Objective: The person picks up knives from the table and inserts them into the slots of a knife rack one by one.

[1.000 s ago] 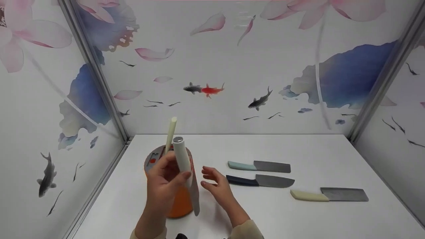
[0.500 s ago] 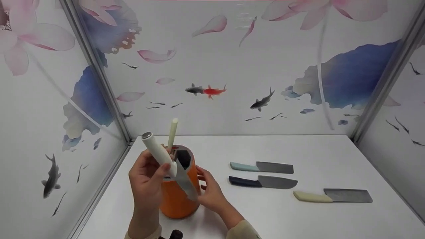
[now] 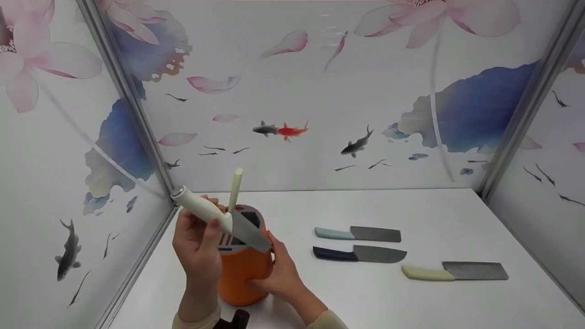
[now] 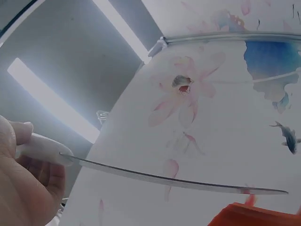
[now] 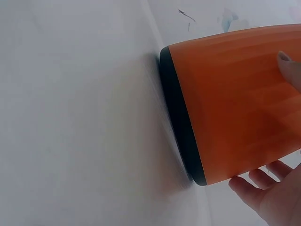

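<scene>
My left hand (image 3: 194, 249) grips a white-handled kitchen knife (image 3: 249, 232) by its handle, between thumb and fingers. The blade slants down to the right above the slotted top of an orange knife block (image 3: 244, 281). The left wrist view shows the blade edge-on, with part of the orange block below its tip. My right hand (image 3: 285, 274) holds the block's right side, thumb in front and fingers round the far side. In the right wrist view the block's black base (image 5: 176, 117) is close to the table. A pale yellow handle (image 3: 235, 189) rises from the block's top.
On the white table (image 3: 365, 301) to the right lie a light-green-handled cleaver (image 3: 374, 234), a dark-blue-handled knife (image 3: 379, 254) and a cream-handled cleaver (image 3: 477, 270). Printed wall panels (image 3: 301, 96) enclose the table at the back and sides.
My left hand has moved left, and the knife has swung from nearly vertical to a slant across the block's top. My right hand has come from beside the block to hold it.
</scene>
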`<state>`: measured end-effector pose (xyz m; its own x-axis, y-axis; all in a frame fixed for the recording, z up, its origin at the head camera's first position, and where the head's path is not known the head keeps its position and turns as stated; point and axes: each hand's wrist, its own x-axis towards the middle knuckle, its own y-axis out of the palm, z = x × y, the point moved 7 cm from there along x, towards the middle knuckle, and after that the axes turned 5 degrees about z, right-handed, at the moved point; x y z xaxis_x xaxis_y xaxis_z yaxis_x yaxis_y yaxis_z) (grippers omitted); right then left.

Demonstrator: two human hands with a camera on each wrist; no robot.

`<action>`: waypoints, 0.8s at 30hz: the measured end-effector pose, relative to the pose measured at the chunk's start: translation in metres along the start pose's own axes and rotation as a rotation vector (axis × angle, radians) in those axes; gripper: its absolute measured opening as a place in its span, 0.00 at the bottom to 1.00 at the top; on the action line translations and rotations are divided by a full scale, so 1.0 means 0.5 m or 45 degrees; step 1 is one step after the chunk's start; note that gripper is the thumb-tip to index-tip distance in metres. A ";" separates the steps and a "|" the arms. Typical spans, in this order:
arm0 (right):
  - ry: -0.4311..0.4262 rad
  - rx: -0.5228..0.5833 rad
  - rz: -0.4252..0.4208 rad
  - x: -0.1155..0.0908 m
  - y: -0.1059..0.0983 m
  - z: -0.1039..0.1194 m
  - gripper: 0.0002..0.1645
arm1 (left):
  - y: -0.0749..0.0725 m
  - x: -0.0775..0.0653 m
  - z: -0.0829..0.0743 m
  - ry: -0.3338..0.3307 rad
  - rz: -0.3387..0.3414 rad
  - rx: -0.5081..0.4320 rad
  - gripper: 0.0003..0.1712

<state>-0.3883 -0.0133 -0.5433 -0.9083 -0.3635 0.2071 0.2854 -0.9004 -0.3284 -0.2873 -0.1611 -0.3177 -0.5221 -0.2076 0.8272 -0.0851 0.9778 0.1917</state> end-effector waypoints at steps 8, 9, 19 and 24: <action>0.058 0.028 0.015 -0.001 0.006 -0.008 0.73 | -0.028 0.014 -0.018 0.142 -0.254 -0.024 0.19; 0.067 0.032 0.019 -0.001 0.007 -0.009 0.73 | -0.032 0.016 -0.023 0.159 -0.278 -0.033 0.19; 0.021 0.043 0.013 -0.003 0.001 -0.005 0.72 | -0.065 0.040 -0.058 0.309 -0.541 0.053 0.18; 0.035 0.057 0.037 -0.006 0.003 -0.008 0.72 | -0.069 0.039 -0.047 0.325 -0.566 0.179 0.18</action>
<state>-0.3865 -0.0128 -0.5479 -0.9074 -0.3833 0.1724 0.3246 -0.8997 -0.2919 -0.2746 -0.1998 -0.2957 -0.1883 -0.5865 0.7878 -0.3734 0.7846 0.4949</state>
